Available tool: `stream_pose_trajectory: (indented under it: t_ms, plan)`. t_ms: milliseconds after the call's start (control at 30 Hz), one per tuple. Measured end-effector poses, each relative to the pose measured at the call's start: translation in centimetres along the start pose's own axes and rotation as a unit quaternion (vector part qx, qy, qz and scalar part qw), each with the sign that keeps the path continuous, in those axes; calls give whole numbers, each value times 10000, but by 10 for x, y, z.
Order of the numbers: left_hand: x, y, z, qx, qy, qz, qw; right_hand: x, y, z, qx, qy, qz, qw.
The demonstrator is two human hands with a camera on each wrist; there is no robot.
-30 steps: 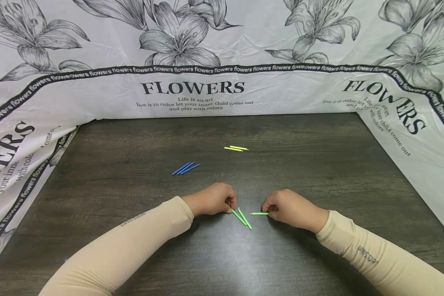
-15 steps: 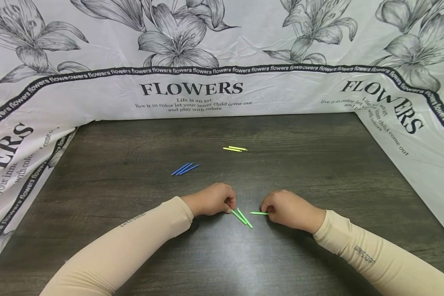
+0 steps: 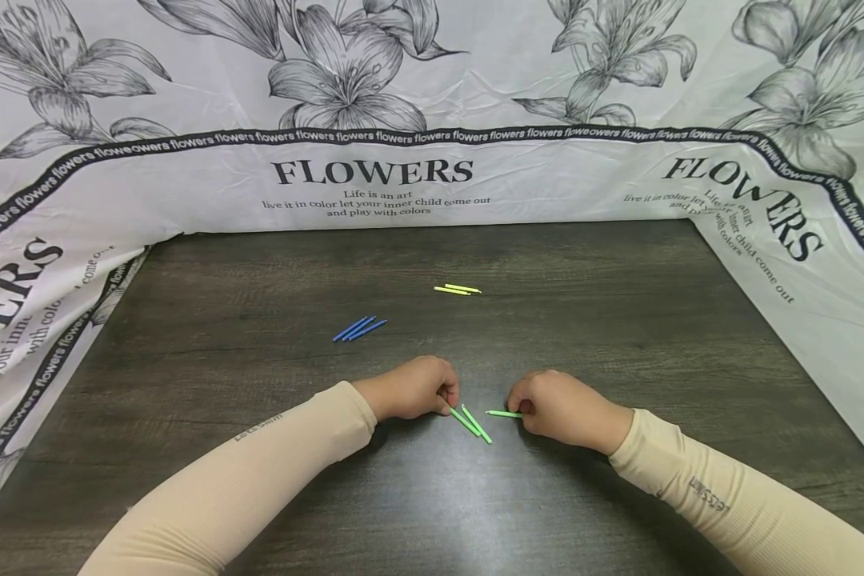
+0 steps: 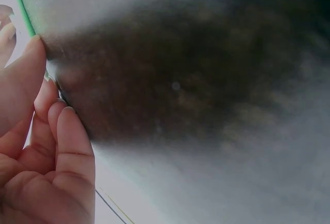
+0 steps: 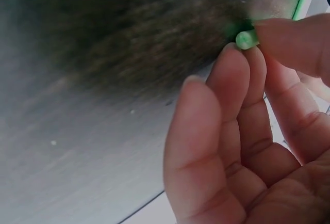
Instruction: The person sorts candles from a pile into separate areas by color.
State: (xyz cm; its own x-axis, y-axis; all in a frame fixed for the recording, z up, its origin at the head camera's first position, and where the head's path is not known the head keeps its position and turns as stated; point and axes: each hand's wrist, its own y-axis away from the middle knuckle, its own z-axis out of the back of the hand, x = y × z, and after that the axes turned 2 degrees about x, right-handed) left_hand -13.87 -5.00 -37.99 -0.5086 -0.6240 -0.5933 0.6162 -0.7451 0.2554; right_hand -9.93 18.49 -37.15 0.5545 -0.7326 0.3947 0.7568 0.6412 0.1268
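Note:
Near the middle of the table, my left hand (image 3: 421,388) pinches the upper end of a thin green candle (image 3: 465,422) between thumb and fingers. Just right of it lies a second green candle (image 3: 477,424), and the two meet at their lower ends in a narrow V. My right hand (image 3: 562,408) grips a third green candle (image 3: 502,414), which points left toward that pair. In the right wrist view the blunt end of the held candle (image 5: 246,40) sticks out between thumb and fingers. The left wrist view shows the green candle (image 4: 23,10) running up from the thumb tip.
Three blue candles (image 3: 360,329) lie side by side beyond my left hand. Farther back are two yellow candles (image 3: 458,289). A white cloth with flower prints (image 3: 374,180) walls off the back and sides of the dark wooden table (image 3: 590,296).

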Motion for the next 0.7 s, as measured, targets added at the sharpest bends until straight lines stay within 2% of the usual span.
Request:
stream_pose_trajectory:
  t_ms: [700]
  plan:
    - [2, -1, -1, -25, -68, -126, 9999, -3, 5, 2, -69, -305, -52, 9995]
